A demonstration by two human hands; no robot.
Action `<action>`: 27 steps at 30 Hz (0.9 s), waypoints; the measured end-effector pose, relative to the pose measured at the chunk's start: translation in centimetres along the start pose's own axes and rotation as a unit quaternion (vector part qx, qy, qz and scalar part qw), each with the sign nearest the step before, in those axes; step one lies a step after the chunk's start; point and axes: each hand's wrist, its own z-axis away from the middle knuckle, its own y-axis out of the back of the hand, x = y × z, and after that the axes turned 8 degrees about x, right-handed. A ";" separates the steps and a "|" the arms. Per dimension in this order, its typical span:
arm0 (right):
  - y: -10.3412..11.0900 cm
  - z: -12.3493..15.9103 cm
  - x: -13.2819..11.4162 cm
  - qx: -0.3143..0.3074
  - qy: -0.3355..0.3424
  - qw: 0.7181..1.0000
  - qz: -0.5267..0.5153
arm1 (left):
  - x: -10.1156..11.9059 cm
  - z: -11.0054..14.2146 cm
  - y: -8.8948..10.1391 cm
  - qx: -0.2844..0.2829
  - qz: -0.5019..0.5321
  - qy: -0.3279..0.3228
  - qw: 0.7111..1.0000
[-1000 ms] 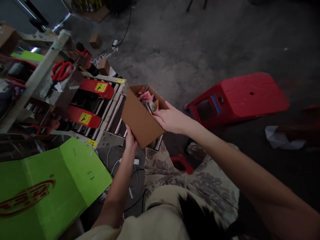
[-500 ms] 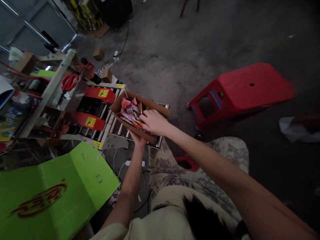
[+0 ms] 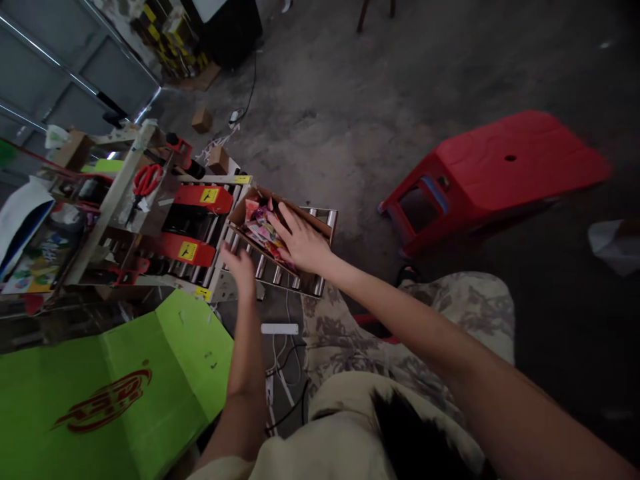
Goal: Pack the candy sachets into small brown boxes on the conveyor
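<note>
A small open cardboard box (image 3: 243, 208) sits on the metal rollers of a conveyor (image 3: 325, 283). Inside it lie several colourful wrapped packets (image 3: 261, 230), pink, purple and red. My right hand (image 3: 305, 245) rests over the right part of the box with its fingers spread across the packets and holds nothing that I can see. My left hand (image 3: 241, 265) is off the box, at its near left corner above the conveyor edge, fingers apart and nothing in them.
Left of the box stands a machine with red side guides (image 3: 197, 252) and red-handled scissors (image 3: 147, 180) on it. A green printed carton flap (image 3: 165, 373) spreads below. To the right is a red plastic stool (image 3: 515, 167); a white power strip (image 3: 279, 329) and cables lie underneath.
My left hand has let go of the box's near side and moved left. My right hand has lifted slightly, fingers spreading wider. The box now rests lower on the rollers.
</note>
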 end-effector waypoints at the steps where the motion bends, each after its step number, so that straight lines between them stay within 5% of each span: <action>1: -0.4 -0.4 0.1 0.008 0.021 1.000 -0.007 | 0.8 -2.2 0.7 0.029 0.023 -0.043 0.998; 3: -1.1 -1.6 0.5 -0.015 0.068 0.997 -0.023 | 2.6 -6.3 1.5 -0.012 0.051 -0.136 0.989; 5: -1.8 -2.8 1.0 -0.077 0.092 0.992 -0.034 | 4.4 -8.9 1.7 -0.126 0.038 -0.200 0.971; 8: -2.6 -3.7 1.3 -0.152 0.067 0.985 -0.037 | 6.3 -10.0 1.6 -0.264 -0.060 -0.244 0.931; 11: -2.9 -3.6 1.3 -0.160 0.047 0.985 -0.046 | 7.3 -9.8 0.8 -0.329 -0.201 -0.302 0.872; 13: -3.0 -3.3 1.6 -0.133 0.054 0.987 -0.072 | 7.6 -9.5 -0.5 -0.307 -0.263 -0.318 0.858; 17: -1.9 -2.5 3.0 -0.040 0.058 0.980 -0.187 | 7.8 -8.7 -4.3 -0.208 -0.314 -0.290 0.880; 22: 1.6 -1.9 2.4 0.081 -0.059 0.971 -0.218 | 7.4 -8.0 -6.1 -0.076 -0.331 -0.276 0.899; 27: 1.1 0.4 -1.1 0.010 -0.114 0.988 -0.101 | 7.2 -8.9 -5.5 -0.022 -0.250 -0.159 0.955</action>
